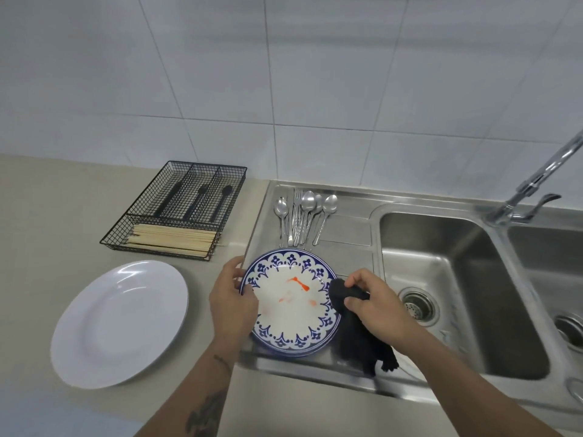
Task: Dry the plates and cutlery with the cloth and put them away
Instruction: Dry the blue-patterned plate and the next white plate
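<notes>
A blue-patterned white plate (pixel 291 313) with orange marks in its middle lies on the steel draining board (pixel 350 247). My left hand (pixel 232 302) grips its left rim. My right hand (pixel 377 302) is closed on a black cloth (pixel 359 339), pressed against the plate's right rim, the rest of the cloth hanging down. Several steel spoons and forks (pixel 303 217) lie in a bunch on the draining board behind the plate. A plain white plate (pixel 121 323) rests on the beige counter to the left.
A black wire cutlery tray (pixel 138 228) holding chopsticks and black-handled cutlery stands on the counter at the back left. To the right are a double steel sink (pixel 448 279) and a tap (pixel 536 181). A white tiled wall rises behind.
</notes>
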`<state>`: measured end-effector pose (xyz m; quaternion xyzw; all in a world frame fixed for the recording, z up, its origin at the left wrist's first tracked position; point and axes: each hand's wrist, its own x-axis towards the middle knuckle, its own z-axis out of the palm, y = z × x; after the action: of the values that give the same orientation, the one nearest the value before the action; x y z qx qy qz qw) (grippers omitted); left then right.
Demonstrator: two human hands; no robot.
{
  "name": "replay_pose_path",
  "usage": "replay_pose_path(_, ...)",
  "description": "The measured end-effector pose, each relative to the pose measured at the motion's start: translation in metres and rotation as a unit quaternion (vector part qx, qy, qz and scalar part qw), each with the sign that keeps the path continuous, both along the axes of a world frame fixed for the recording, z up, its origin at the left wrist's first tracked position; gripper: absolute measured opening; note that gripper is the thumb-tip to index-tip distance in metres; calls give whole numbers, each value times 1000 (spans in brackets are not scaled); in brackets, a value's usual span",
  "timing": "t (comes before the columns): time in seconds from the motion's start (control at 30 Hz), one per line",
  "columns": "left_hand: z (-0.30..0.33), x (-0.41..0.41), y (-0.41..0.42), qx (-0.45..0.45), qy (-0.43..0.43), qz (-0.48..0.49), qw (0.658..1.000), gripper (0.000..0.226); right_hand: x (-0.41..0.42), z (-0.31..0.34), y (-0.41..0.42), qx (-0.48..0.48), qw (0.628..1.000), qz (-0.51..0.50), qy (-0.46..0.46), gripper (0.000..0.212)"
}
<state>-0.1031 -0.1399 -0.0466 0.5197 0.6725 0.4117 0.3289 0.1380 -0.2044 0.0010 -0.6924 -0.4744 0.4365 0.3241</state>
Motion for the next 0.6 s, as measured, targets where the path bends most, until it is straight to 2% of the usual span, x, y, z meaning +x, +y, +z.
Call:
replay_pose_path(0.1, 5, 1, 7, -9, -98, 17, 995, 50, -5, 4, 0, 3, 1000, -10, 8, 28)
replay_pose_path(0.2, 6, -1, 12, -25, -150, 1, 988, 51, -12, 7, 0, 16, 1000, -24, -8, 25)
replay_pose_path(0.4, 8, -6, 20, -24, -176, -50, 983, 51, -34, 7, -2, 28, 999, -27, -19, 29)
replay_pose_path(0.6, 15, -7, 26, -19, -212, -37, 976, 58, -46, 12, -1, 7, 997, -65, 41, 39)
